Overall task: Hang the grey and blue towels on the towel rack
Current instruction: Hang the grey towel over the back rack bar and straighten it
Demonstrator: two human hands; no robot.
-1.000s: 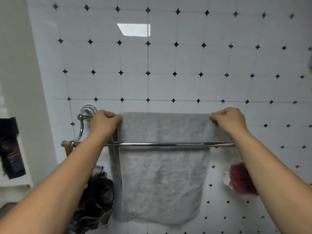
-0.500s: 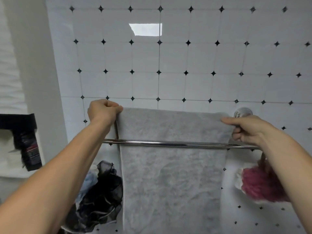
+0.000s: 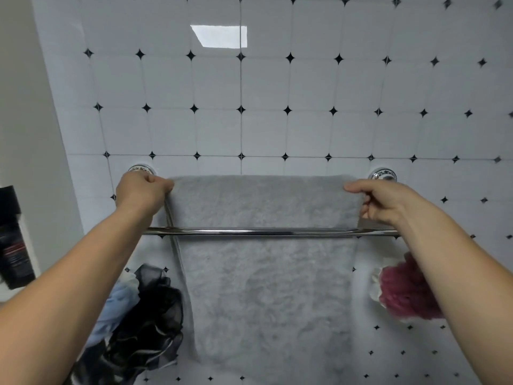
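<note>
Grey towel [image 3: 266, 287] is seen in the head view draped over the back rail of the towel rack [image 3: 263, 232], its long axis running down toward 6 o'clock and its top fold lying level from 9 to 3 o'clock. The left hand [image 3: 141, 190] is curled into a closed fist on the towel's upper left corner. The right hand [image 3: 380, 200] is narrowed to a pinch, with the upper right edge held between thumb and fingers. The chrome front bar is crossed in front of the towel.

A black mesh pouf [image 3: 151, 315] and a maroon pouf [image 3: 402, 293] hang against the tiled wall [image 3: 277, 107]; possibly a dark bottle [image 3: 14, 245] at left.
</note>
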